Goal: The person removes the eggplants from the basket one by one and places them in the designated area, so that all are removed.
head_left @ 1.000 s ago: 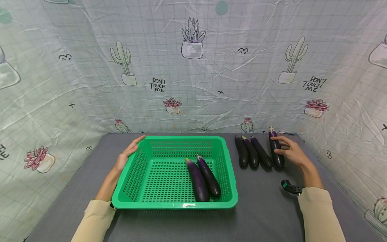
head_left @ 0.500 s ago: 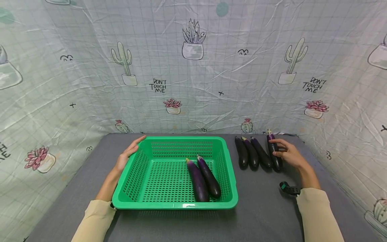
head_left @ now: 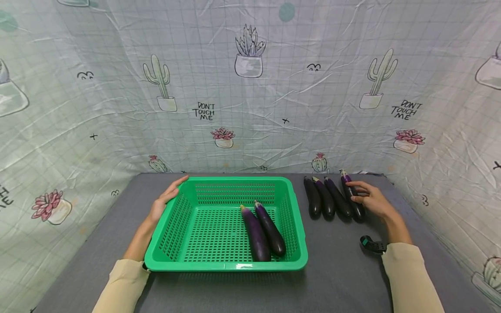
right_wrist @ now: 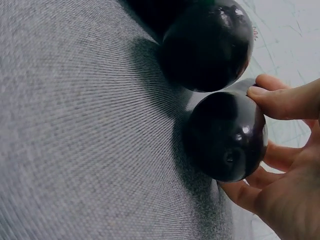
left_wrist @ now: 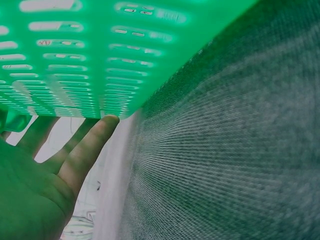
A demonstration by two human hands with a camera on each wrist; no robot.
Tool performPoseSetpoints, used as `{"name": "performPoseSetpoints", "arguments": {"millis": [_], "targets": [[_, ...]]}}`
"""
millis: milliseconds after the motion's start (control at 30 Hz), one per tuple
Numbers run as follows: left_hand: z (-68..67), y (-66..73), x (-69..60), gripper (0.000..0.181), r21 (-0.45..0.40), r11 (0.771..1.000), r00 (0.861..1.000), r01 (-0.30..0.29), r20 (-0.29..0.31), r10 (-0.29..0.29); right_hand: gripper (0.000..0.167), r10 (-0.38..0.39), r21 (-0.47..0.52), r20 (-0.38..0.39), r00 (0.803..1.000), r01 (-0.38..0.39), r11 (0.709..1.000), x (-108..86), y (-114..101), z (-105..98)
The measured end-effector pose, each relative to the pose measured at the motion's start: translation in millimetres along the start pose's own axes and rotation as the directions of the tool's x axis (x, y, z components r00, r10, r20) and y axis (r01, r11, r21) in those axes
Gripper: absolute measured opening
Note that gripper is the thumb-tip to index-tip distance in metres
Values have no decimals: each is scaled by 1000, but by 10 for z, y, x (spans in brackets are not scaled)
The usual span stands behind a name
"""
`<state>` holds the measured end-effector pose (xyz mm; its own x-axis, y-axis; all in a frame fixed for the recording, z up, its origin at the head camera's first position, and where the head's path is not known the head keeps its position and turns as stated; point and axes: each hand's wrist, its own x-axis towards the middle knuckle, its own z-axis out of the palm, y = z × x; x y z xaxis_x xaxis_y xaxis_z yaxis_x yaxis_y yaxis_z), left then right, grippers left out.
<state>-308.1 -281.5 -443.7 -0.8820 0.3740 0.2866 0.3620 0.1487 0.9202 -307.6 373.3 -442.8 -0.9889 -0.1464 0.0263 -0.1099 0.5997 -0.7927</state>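
On the right of the grey cloth, my right hand grips a dark purple eggplant by its side. In the right wrist view, the thumb lies on one side of this eggplant and the fingers on the other. Its rounded end is close beside a neighbouring eggplant. My left hand rests along the left wall of a green plastic basket; in the left wrist view its extended fingers touch the perforated side. Inside the basket lie two eggplants, one purple and one darker.
Three more eggplants lie side by side between the basket and my right hand: a left one, a middle one and a right one. A printed curtain encloses the grey surface at back and sides.
My right hand has shifted the gripped eggplant left, closing the gap to the row, and its stem end has swung left. The left hand and basket stay put.
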Motion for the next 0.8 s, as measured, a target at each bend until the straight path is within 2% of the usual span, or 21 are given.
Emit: {"name": "performPoseSetpoints", "arguments": {"millis": [200,800], "targets": [[8,-6,-3,54,-25,1000,1000,12,3,-11,52,0,-19,-5,1000,0,1000,9,-3,18],[14,-8,-6,55,-28,999,1000,27,9,-27,49,-7,-86,-9,1000,6,996,46,-5,51]]}}
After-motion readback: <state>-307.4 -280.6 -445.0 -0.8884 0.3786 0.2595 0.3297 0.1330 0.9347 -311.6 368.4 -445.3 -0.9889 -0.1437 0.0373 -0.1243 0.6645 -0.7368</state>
